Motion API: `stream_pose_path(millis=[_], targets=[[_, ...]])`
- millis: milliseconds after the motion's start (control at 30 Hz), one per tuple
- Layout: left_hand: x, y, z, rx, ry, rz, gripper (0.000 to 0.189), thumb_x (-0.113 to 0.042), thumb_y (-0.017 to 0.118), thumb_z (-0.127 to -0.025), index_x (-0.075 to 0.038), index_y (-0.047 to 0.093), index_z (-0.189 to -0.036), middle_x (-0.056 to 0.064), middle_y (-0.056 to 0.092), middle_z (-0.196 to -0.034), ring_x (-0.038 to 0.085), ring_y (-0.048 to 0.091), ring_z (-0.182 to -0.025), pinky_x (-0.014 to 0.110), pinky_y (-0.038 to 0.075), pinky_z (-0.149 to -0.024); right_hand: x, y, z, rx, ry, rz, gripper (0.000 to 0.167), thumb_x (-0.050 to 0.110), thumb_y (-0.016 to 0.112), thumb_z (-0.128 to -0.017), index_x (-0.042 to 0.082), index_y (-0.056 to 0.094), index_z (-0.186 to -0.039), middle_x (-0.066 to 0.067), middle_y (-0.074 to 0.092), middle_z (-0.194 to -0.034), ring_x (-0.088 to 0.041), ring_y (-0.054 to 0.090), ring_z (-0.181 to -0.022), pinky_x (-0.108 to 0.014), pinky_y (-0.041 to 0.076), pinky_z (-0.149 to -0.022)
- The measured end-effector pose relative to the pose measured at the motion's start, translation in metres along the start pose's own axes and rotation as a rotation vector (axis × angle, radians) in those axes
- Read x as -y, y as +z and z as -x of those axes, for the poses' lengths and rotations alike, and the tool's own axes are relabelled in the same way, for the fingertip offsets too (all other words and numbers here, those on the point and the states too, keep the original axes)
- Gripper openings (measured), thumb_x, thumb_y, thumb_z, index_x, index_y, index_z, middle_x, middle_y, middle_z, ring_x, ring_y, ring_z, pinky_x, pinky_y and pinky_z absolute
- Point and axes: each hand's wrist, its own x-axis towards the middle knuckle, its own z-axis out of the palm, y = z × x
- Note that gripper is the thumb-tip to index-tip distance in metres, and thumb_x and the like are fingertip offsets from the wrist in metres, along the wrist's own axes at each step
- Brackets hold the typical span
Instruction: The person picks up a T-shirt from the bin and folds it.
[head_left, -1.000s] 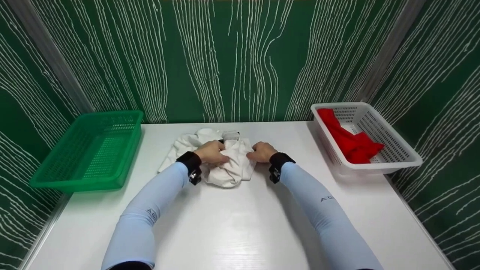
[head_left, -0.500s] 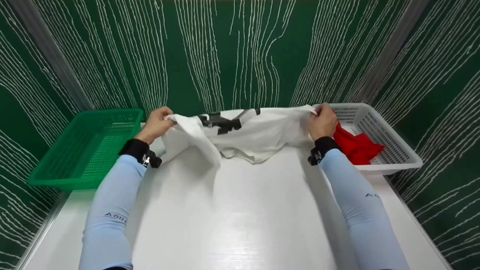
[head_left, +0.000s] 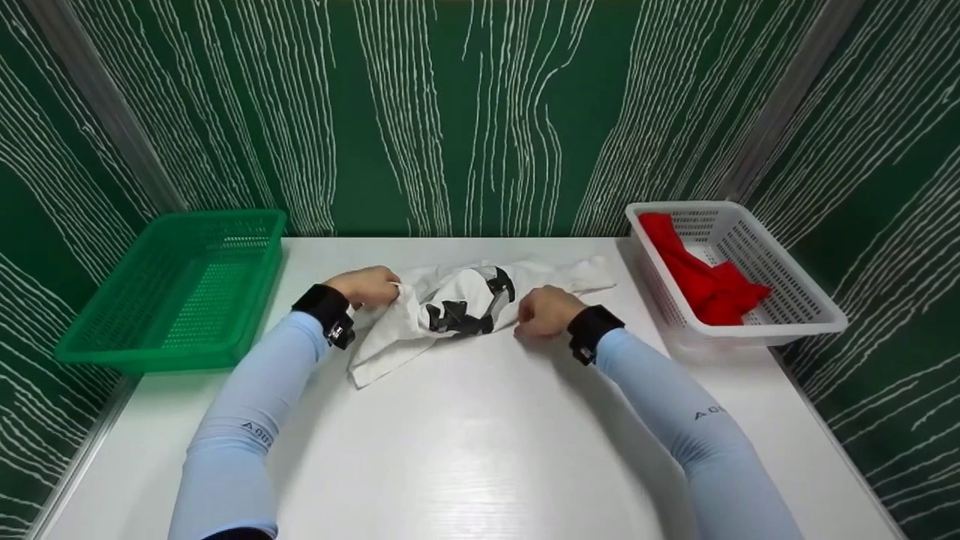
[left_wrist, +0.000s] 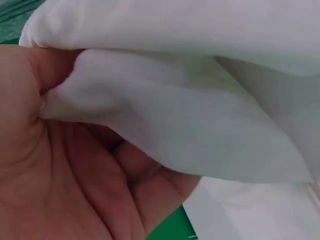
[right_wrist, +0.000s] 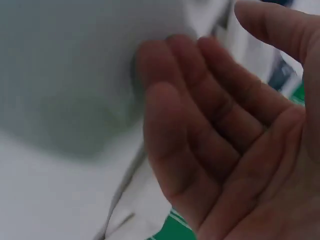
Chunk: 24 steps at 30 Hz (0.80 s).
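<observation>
A crumpled white T-shirt (head_left: 405,319) with a black print lies bunched on the table in the head view, one corner spread toward the front left. At its left end my left hand (head_left: 366,286) pinches a fold of the fabric. The left wrist view shows the cloth (left_wrist: 175,130) caught at the thumb of that hand (left_wrist: 75,175). My right hand (head_left: 547,311) is beside the printed part, low over the table. In the right wrist view its fingers (right_wrist: 170,135) are loosely bent, the thumb stands apart, and nothing is held.
A green plastic basket (head_left: 251,315) stands on the left of the white table (head_left: 465,442). On the right is a white basket (head_left: 795,330) with a red cloth (head_left: 709,289) in it. A green wall with white lines (head_left: 517,150) closes off the back.
Both hands moved apart and lifted the T-shirt stretched between them, then lowered it and came closer together. The right hand has let go of its end; the black print now shows on top.
</observation>
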Motion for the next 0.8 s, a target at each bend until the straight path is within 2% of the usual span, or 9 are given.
stream_pose_path(millis=[100,200,267,333,400,500,533,667,800], targets=[[0.001,0.005,0.003,0.081,-0.056,0.026,0.035,-0.023,0.044,-0.103,-0.007,0.069,-0.122,0.017,0.067,-0.128,0.024,0.063,-0.098,0.047,0.064,-0.082,0.006,0.004,-0.002,-0.111,-0.009,0.049,0.072,0.029,0.085,-0.095,0.014,0.06,-0.16,-0.018,0.069,-0.154,-0.04,0.071,-0.134,-0.057,0.058,-0.114],[0.004,0.013,0.005,0.162,-0.087,0.041,0.054,-0.029,0.045,-0.106,-0.006,0.059,-0.153,0.025,0.058,-0.155,0.031,0.064,-0.117,0.053,0.064,-0.098,0.006,0.005,-0.005,-0.175,-0.02,0.044,0.098,0.02,0.084,-0.095,0.015,0.032,-0.178,-0.023,0.029,-0.185,-0.051,0.042,-0.164,-0.066,0.042,-0.131],[0.004,0.02,0.005,0.181,-0.118,0.088,0.07,-0.032,0.049,-0.108,-0.013,0.037,-0.174,0.028,0.045,-0.171,0.039,0.064,-0.125,0.056,0.064,-0.1,0.004,0.006,-0.009,-0.193,-0.045,0.068,0.08,0.015,0.08,-0.096,0.012,0.049,-0.169,-0.025,0.037,-0.181,-0.049,0.046,-0.162,-0.064,0.046,-0.128],[0.003,0.025,0.004,0.175,-0.144,0.178,0.083,-0.038,0.054,-0.11,-0.024,0.016,-0.182,0.028,0.025,-0.184,0.047,0.058,-0.142,0.059,0.064,-0.102,-0.019,0.019,-0.023,-0.239,-0.09,0.09,0.049,0.02,0.078,-0.094,0.014,0.076,-0.142,-0.018,0.064,-0.158,-0.04,0.065,-0.143,-0.055,0.059,-0.115],[-0.002,0.029,0.006,0.17,-0.188,0.342,0.095,-0.038,0.058,-0.11,-0.034,-0.004,-0.182,0.024,0.002,-0.19,0.052,0.039,-0.161,0.067,0.057,-0.114,-0.02,0.023,-0.026,-0.253,-0.076,0.107,0.023,0.023,0.077,-0.09,0.016,0.085,-0.111,-0.015,0.074,-0.131,-0.035,0.072,-0.121,-0.053,0.064,-0.098],[-0.005,0.031,0.006,0.173,-0.193,0.408,0.097,-0.051,0.056,-0.112,-0.038,-0.013,-0.18,0.02,-0.01,-0.19,0.054,0.018,-0.172,0.072,0.05,-0.121,-0.014,0.028,-0.029,-0.211,-0.068,0.099,0.021,0.03,0.081,-0.089,0.016,0.084,-0.104,-0.009,0.078,-0.107,-0.03,0.073,-0.099,-0.049,0.063,-0.084],[-0.005,0.031,0.006,0.181,-0.194,0.417,0.096,-0.056,0.052,-0.113,-0.038,-0.014,-0.18,0.02,-0.011,-0.19,0.056,0.018,-0.172,0.073,0.048,-0.122,0.004,0.023,-0.021,-0.171,-0.059,0.101,0.023,0.028,0.081,-0.091,0.014,0.084,-0.11,-0.011,0.078,-0.107,-0.031,0.073,-0.099,-0.051,0.062,-0.085],[0.0,0.027,0.005,0.194,-0.211,0.347,0.096,-0.08,0.032,-0.109,-0.018,0.017,-0.181,0.032,0.031,-0.178,0.055,0.054,-0.148,0.064,0.062,-0.107,0.04,0.024,-0.013,-0.046,-0.151,0.111,0.04,0.037,0.085,-0.095,0.013,0.082,-0.127,-0.008,0.078,-0.099,-0.027,0.071,-0.095,-0.047,0.06,-0.086],[-0.001,0.023,0.01,0.187,-0.219,0.382,0.1,-0.085,0.031,-0.105,-0.003,0.05,-0.159,0.034,0.057,-0.15,0.048,0.065,-0.132,0.061,0.063,-0.107,0.067,0.034,-0.014,-0.053,-0.153,0.166,0.044,0.048,0.082,-0.098,0.01,0.079,-0.121,-0.01,0.079,-0.103,-0.031,0.074,-0.1,-0.051,0.062,-0.091]])
